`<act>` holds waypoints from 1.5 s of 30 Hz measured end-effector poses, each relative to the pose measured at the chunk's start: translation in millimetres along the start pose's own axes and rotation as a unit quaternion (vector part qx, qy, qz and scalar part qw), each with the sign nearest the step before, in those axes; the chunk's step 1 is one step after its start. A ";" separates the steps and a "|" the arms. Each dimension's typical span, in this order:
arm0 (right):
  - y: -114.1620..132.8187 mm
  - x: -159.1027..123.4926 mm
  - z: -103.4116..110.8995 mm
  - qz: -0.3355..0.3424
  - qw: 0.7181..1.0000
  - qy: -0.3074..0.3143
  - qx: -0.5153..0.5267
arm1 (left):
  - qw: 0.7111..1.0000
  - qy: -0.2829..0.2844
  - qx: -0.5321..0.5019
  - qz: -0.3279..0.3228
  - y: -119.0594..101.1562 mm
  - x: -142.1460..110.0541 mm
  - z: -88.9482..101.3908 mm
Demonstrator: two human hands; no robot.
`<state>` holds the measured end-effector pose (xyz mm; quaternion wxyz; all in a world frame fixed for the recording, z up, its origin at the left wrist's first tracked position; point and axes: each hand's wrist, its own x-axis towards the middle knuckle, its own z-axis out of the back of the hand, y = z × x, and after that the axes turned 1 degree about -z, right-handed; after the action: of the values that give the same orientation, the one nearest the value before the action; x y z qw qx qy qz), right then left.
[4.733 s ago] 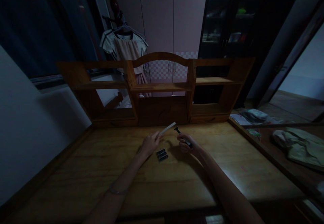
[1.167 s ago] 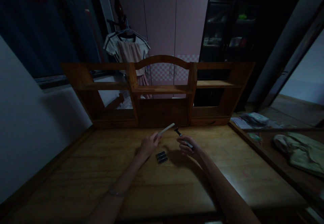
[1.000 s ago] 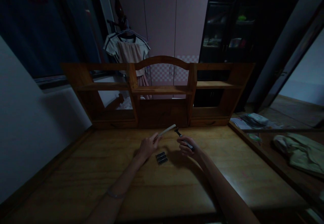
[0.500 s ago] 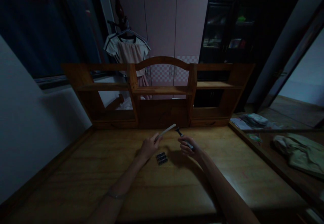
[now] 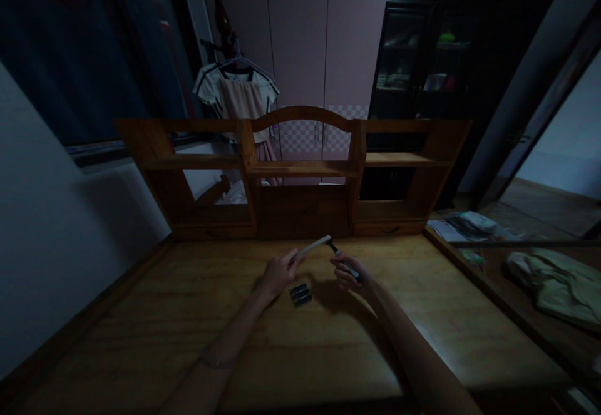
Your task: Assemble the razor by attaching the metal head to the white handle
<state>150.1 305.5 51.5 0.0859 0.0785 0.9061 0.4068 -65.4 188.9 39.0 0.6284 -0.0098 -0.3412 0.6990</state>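
Note:
My left hand is closed on a slim white stick, slightly curved, whose exact kind I cannot make out. It points up and to the right. My right hand is wrapped around the grey and dark handle of a razor, its dark head tilted up to the left. In the view, the stick's far tip meets the razor's head; whether they touch is hard to tell. Below and between the hands, a few dark batteries lie side by side on the wooden desk.
A wooden shelf unit with drawers stands along the desk's far edge. On the left is a white wall. Beyond the desk's right edge lie a pale green cloth and papers with plastic bags. The room is dim.
The white stick has tipped slightly down and right, so its tip now overlaps the razor's head. Before, a small gap showed between them. My right hand has hardly moved.

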 end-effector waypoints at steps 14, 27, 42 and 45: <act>-3.0 5.1 6.7 -0.003 0.999 -0.025 -0.034 | 1.000 0.001 0.007 0.009 2.4 0.9 -0.3; -4.4 2.9 1.5 -0.001 0.998 -0.039 -0.051 | 1.000 0.000 -0.013 0.023 -1.7 -2.7 3.9; -5.9 8.9 11.2 -0.011 0.998 -0.023 -0.058 | 0.999 -0.007 -0.031 0.034 -0.4 -1.2 1.7; -6.6 9.8 12.3 -0.003 0.998 -0.016 -0.064 | 0.998 0.004 -0.066 0.019 3.5 0.0 -1.1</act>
<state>142.8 312.1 37.6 0.1066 0.0769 0.8769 0.4623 -68.0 189.5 36.5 0.6145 -0.0605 -0.3839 0.6866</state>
